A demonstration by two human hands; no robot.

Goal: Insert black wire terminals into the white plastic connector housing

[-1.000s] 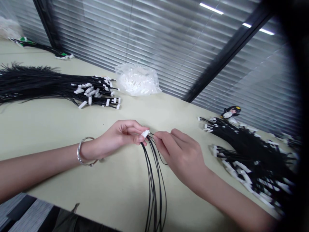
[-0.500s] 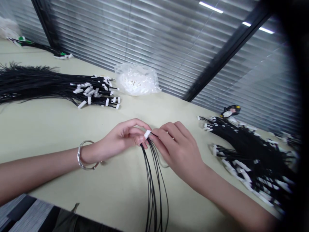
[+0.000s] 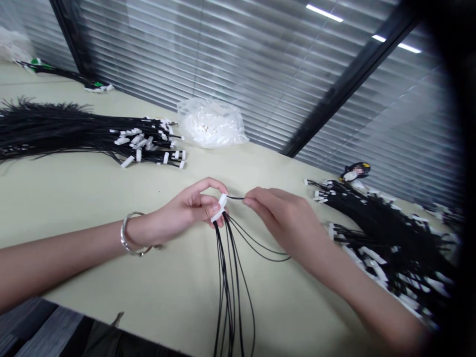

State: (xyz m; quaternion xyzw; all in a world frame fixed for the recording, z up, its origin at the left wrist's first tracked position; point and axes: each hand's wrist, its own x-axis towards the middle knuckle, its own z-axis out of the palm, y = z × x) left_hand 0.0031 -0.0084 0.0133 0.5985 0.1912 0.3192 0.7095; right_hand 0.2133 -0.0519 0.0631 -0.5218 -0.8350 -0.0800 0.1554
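Observation:
My left hand (image 3: 188, 208) pinches a small white connector (image 3: 220, 207) between thumb and fingers, just above the pale table (image 3: 74, 198). A bunch of thin black wires (image 3: 226, 277) hangs from that hand toward the near table edge. My right hand (image 3: 286, 218) pinches the end of one black wire (image 3: 256, 245) and holds its tip at the connector's side. That wire loops out to the right below my right hand. A silver bangle (image 3: 130, 237) sits on my left wrist.
A long pile of black wires with white connectors (image 3: 92, 136) lies at the left. A second such pile (image 3: 383, 233) lies at the right. A clear bag of white parts (image 3: 211, 123) rests near the window blinds. A small dark figure (image 3: 355, 171) stands behind the right pile.
My right hand has drawn back to the right, pulling one wire out into a loop. My left hand has tipped the connector more upright.

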